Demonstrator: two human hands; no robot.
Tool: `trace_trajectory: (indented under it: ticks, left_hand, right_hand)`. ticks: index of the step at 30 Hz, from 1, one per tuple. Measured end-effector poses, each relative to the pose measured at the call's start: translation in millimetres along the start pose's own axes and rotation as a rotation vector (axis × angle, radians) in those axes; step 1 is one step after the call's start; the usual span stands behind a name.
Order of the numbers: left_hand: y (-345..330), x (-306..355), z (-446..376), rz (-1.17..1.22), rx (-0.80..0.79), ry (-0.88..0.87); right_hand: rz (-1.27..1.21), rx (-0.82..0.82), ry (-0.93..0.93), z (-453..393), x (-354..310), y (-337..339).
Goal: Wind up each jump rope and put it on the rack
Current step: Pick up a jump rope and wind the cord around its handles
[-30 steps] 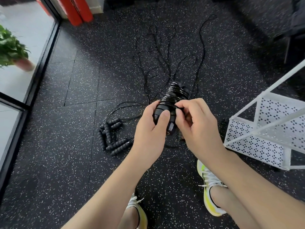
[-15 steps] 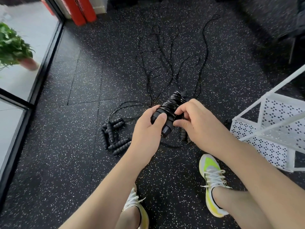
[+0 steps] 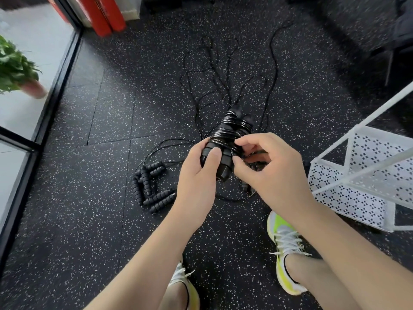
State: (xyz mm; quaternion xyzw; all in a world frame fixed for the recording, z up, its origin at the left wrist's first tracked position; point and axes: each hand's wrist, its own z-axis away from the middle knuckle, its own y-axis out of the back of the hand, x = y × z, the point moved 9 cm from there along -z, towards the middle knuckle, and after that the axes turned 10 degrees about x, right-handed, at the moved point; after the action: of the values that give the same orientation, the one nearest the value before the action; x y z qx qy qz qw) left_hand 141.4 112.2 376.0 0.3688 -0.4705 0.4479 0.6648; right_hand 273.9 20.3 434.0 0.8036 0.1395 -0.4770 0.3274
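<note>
- Jump rope of thin glossy black cord wound round a pair of ribbed black foam handles (image 3: 225, 142) is held above the black speckled rubber floor (image 3: 93, 220), in front of the person; its long axis runs from near-left up to far-right, tilted away from the body.
- White perforated metal rack (image 3: 357, 189) is seen at the right edge of the floor, just right of the hands, with its tray rim nearest the right hand, so the coming placement is judged to call for a short carry rightward.
- Left hand (image 3: 199, 177) is wrapped round the lower end of the handles, thumb across the front.
- Right hand (image 3: 268, 171) is pinched on the cord at the bundle's right side, thumb and forefinger together; the two hands are nearly touching.
- Loose unwound black cords (image 3: 225, 70) are spread across the floor toward its far edge.
- Six spare ribbed black handles (image 3: 152, 186) are lying on the floor, left of the left hand.
</note>
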Motion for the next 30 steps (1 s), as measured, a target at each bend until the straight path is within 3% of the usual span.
trace_trajectory:
  ticks: [12,26,30]
  left_hand:
    - [-3.1,1.6,3.1,-0.105,-0.002,-0.112]
    - [-5.2,17.9,10.2,-0.216,-0.015,-0.222]
    - [-5.6,16.6,7.1,-0.170,-0.022,-0.196]
  right_hand:
    - [0.080,-0.100,-0.040,-1.8,5.8,-4.6]
    - [0.098,-0.008,-0.109,-2.6,12.3,-1.5]
    - [0.074,-0.002,-0.010,-2.6,3.4,-3.5]
